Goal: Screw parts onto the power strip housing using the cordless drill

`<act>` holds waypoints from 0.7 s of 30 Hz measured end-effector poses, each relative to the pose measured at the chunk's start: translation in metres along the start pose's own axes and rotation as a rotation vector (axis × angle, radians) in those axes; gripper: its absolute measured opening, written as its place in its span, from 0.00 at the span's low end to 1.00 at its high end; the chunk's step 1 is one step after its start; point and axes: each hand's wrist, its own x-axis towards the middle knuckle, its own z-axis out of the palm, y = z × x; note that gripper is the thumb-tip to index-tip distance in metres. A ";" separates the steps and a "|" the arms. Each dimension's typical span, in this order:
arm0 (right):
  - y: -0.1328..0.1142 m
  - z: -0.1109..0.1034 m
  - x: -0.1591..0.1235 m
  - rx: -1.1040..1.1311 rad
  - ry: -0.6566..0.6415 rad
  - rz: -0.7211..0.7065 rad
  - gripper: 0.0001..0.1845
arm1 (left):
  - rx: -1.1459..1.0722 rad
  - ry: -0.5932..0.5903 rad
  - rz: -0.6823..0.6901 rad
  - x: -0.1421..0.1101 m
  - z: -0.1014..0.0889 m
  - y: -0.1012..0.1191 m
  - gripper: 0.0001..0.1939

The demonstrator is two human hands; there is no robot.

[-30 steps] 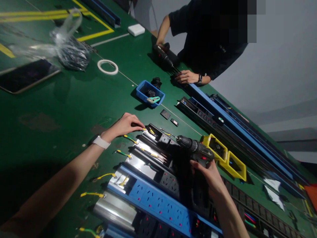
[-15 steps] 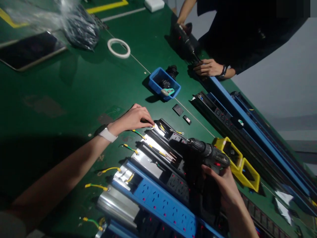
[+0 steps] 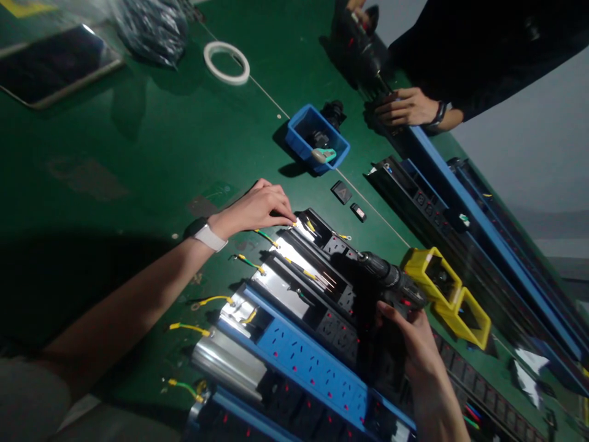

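My right hand [image 3: 416,334] grips a black cordless drill [image 3: 391,276], its bit pointing left over the power strips. My left hand [image 3: 269,205] is closed in a pinch at the metal end of the farthest black power strip [image 3: 343,245]. A speck of yellow shows at the fingertips, seemingly a yellow-green wire; most of it is hidden. Below lie more strips side by side, including a blue power strip [image 3: 304,362]. Short yellow-green wires [image 3: 186,328] with terminals stick out from their left ends. Loose wires lie on the metal end of one strip.
Ahead stand a blue bin [image 3: 297,144] holding a teal-handled tool and two yellow bins [image 3: 481,325]. A tape roll [image 3: 209,61], a tablet-like device [image 3: 55,70] and a plastic bag [image 3: 154,34] lie at upper left. Across the table, a co-worker's hand [image 3: 411,107] rests by long strips.
The view has shifted slightly, so most things sit a little further right and higher. My left hand keeps its pinch and my right hand its hold on the drill.
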 end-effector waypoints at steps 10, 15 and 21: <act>0.001 0.002 0.001 0.012 0.015 0.105 0.26 | -0.012 0.001 -0.026 0.000 0.001 0.000 0.16; -0.003 0.006 0.000 0.022 0.033 0.105 0.27 | 0.000 -0.004 -0.030 -0.001 0.000 0.002 0.14; -0.003 0.006 0.000 -0.007 0.041 0.134 0.31 | 0.001 0.000 -0.026 -0.001 0.000 0.004 0.15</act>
